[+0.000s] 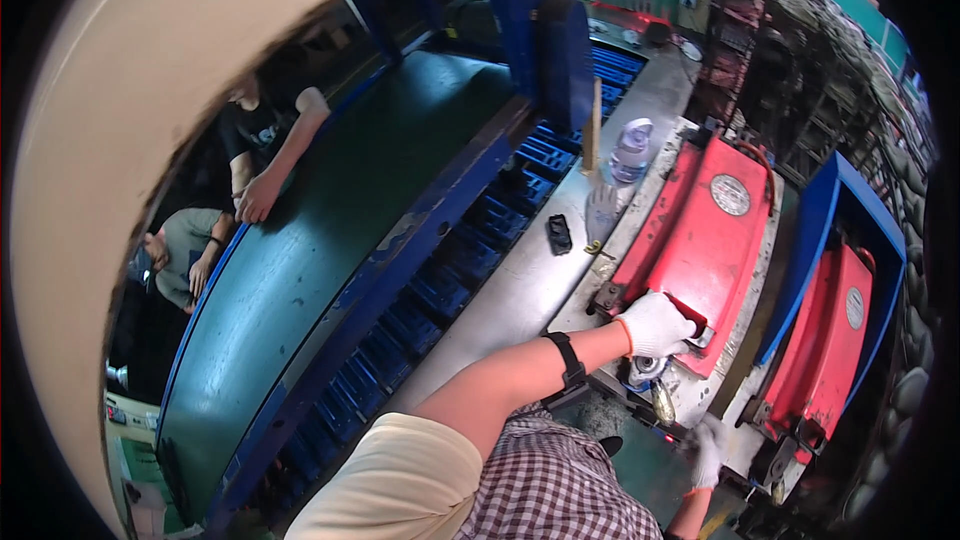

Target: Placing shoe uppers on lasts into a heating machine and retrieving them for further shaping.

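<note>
My left hand [658, 326], in a white knitted glove with an orange cuff, is at the near end of a red machine cover [715, 240]. Its fingers are curled at the cover's edge, beside a dark opening; the fingertips are partly hidden. Just below it is a metal fitting with a shiny rounded knob [663, 403]. My right hand [707, 452], gloved in the same way, is lower and to the right, near the front edge of the machine's bench. Motion smears its fingers, and I cannot tell what it touches, if anything.
A second red machine [825, 350] stands at right, partly inside a blue frame [835, 210]. On the metal bench [500, 305] are a clear plastic bottle [630, 152], a grey glove [600, 210] and a small black object [559, 234]. Two people are beyond the green conveyor belt [330, 210].
</note>
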`<action>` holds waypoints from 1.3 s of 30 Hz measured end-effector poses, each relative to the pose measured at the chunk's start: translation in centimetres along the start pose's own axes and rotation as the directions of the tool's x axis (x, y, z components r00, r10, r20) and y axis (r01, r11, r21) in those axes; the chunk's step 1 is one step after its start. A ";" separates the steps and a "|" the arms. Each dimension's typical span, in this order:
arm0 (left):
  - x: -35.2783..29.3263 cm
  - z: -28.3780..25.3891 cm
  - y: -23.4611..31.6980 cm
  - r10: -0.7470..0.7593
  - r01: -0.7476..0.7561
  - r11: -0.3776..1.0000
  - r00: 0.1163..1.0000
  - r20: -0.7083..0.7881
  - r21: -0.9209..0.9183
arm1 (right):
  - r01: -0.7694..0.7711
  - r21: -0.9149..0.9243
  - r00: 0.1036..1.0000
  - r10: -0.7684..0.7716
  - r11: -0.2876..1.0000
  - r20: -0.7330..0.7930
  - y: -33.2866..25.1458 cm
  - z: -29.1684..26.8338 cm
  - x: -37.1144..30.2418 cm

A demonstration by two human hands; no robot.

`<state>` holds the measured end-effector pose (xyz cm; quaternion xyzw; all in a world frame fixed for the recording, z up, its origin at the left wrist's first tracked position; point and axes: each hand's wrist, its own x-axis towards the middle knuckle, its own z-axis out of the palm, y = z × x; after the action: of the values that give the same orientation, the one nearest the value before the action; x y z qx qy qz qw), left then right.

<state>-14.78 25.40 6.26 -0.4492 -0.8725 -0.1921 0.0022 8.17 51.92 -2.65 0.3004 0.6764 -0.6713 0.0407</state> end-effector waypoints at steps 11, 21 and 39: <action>1.4 1.1 1.0 -0.182 0.092 0.943 0.948 -0.263 -0.319 | -0.324 -0.902 0.690 -0.723 -0.286 -0.019 11.0 -23.8 -0.8; 7.2 -9.6 -1.7 -0.756 0.307 0.580 0.548 -0.358 -0.755 | -0.114 -0.955 0.305 -0.905 0.276 -0.297 1.4 -15.4 -1.6; 12.0 -5.9 5.1 -0.471 0.350 0.842 0.847 -0.244 -0.410 | -0.318 -0.948 0.275 -0.953 0.033 -0.126 5.5 -25.5 1.8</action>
<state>-18.92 35.46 15.56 -0.2023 -0.8873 -0.4134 0.0291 18.12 75.92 -5.93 0.2570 0.8721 0.2223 -0.3521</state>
